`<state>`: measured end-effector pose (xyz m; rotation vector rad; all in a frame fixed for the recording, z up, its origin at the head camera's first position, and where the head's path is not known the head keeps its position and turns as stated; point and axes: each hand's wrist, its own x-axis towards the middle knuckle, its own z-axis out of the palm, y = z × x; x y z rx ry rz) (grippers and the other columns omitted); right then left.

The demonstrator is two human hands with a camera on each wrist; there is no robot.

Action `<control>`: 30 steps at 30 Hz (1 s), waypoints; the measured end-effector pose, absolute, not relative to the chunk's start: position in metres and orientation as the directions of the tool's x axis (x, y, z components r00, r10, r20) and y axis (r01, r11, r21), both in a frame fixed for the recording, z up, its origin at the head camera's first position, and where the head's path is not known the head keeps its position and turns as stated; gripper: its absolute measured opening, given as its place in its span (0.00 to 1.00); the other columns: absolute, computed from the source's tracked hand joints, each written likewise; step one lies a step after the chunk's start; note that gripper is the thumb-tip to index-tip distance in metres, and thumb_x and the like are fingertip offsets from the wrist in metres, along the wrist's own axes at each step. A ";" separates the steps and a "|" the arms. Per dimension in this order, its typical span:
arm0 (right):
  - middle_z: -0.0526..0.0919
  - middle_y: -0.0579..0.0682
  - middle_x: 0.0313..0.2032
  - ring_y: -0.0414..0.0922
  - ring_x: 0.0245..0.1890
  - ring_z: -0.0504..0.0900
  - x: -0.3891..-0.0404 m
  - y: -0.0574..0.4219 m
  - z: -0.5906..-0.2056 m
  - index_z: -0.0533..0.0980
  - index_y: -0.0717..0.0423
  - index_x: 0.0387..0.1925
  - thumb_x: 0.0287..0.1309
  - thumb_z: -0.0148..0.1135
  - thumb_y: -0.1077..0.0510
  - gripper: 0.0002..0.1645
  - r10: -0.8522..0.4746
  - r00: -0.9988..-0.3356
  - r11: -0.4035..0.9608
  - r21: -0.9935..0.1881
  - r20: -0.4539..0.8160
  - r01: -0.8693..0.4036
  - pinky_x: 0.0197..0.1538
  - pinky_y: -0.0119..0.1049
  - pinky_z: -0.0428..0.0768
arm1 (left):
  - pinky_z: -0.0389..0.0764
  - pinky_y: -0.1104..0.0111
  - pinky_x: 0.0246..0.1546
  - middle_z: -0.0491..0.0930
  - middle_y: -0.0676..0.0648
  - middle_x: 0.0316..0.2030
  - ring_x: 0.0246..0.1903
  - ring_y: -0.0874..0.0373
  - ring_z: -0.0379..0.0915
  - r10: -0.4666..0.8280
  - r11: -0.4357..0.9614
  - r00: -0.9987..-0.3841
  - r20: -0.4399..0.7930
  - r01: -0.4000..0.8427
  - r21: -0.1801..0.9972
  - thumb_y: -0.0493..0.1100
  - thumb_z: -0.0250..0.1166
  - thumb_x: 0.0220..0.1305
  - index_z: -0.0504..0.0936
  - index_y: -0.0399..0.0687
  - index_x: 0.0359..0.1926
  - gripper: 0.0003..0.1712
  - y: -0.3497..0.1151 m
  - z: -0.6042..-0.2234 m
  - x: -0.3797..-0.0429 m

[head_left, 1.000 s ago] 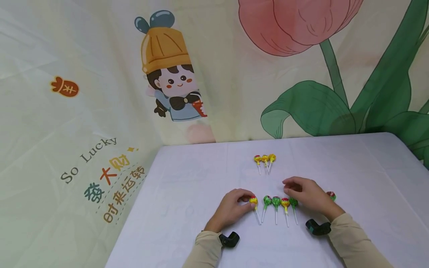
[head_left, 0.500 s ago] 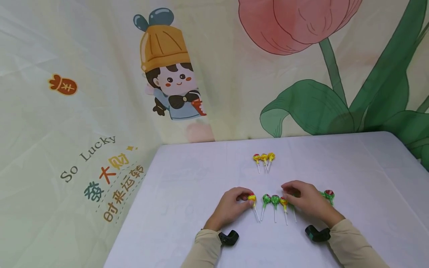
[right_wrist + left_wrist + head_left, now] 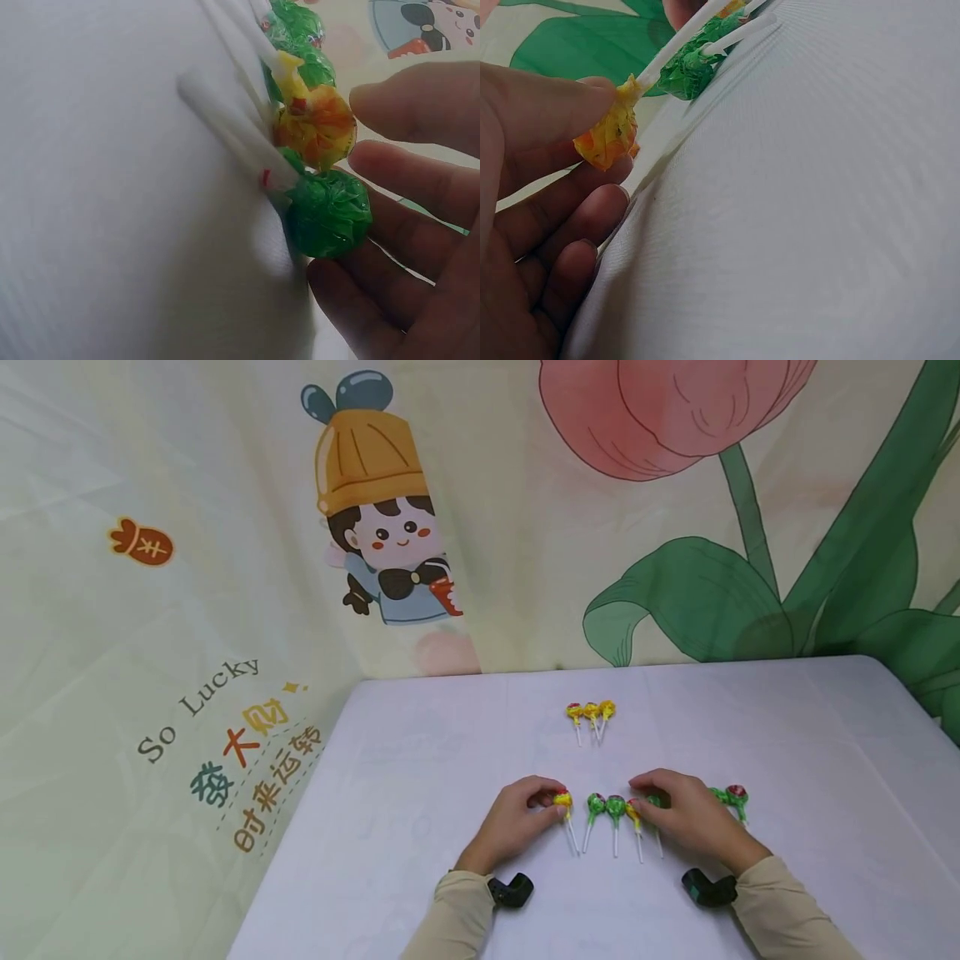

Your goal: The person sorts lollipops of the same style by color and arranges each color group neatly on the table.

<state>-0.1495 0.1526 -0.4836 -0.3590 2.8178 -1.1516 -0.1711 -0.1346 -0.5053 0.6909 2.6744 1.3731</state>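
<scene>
My left hand (image 3: 522,814) pinches a yellow lollipop (image 3: 562,802) by its wrapped head between thumb and fingers, its white stick pointing toward me. In the left wrist view, the thumb lies over that yellow lollipop (image 3: 609,135). My right hand (image 3: 690,810) is over the right end of the row. Its thumb and forefinger tips stand apart at the edge of another yellow lollipop (image 3: 319,127); a firm grip on it does not show. A green lollipop (image 3: 330,214) lies close beside the other fingers. Between the hands lie two green lollipops, one of them a green lollipop (image 3: 616,807).
Three yellow-wrapped lollipops (image 3: 592,712) lie together farther back on the white-covered table (image 3: 450,743). More green lollipops (image 3: 737,794), partly hidden, lie right of my right hand. A printed curtain (image 3: 510,527) hangs behind the table.
My right hand has shifted slightly left and down, from above the green lollipop to the yellow lollipop beside it. The left hand keeps its hold on the yellow lollipop.
</scene>
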 end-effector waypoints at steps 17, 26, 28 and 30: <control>0.81 0.49 0.53 0.54 0.57 0.78 -0.149 0.153 -0.487 0.84 0.54 0.49 0.59 0.72 0.50 0.19 -0.290 -0.957 0.714 -0.661 0.018 -0.229 0.60 0.55 0.74 | 0.78 0.69 0.39 0.80 0.59 0.38 0.36 0.63 0.75 0.342 0.516 -0.932 0.117 0.290 0.806 0.46 0.70 0.65 0.84 0.57 0.52 0.14 -0.137 -0.506 -0.178; 0.82 0.46 0.52 0.52 0.57 0.78 -0.150 0.152 -0.488 0.86 0.52 0.44 0.59 0.72 0.50 0.15 -0.290 -0.957 0.725 -0.647 0.023 -0.236 0.60 0.54 0.74 | 0.79 0.66 0.42 0.82 0.58 0.41 0.40 0.62 0.78 0.327 0.529 -0.945 0.022 0.203 0.824 0.47 0.69 0.66 0.83 0.57 0.53 0.15 -0.141 -0.493 -0.194; 0.81 0.46 0.52 0.52 0.57 0.77 -0.150 0.153 -0.487 0.86 0.52 0.45 0.59 0.72 0.50 0.15 -0.282 -0.959 0.722 -0.656 0.012 -0.220 0.60 0.54 0.74 | 0.80 0.66 0.39 0.82 0.57 0.40 0.39 0.62 0.78 0.325 0.523 -0.946 -0.008 0.172 0.835 0.47 0.68 0.66 0.83 0.57 0.54 0.16 -0.141 -0.491 -0.199; 0.81 0.46 0.52 0.52 0.57 0.77 -0.150 0.153 -0.486 0.86 0.51 0.45 0.58 0.73 0.50 0.15 -0.273 -0.962 0.719 -0.665 -0.003 -0.202 0.60 0.55 0.74 | 0.81 0.66 0.37 0.83 0.56 0.39 0.36 0.60 0.79 0.322 0.511 -0.946 -0.039 0.139 0.848 0.46 0.68 0.66 0.83 0.56 0.55 0.16 -0.140 -0.490 -0.203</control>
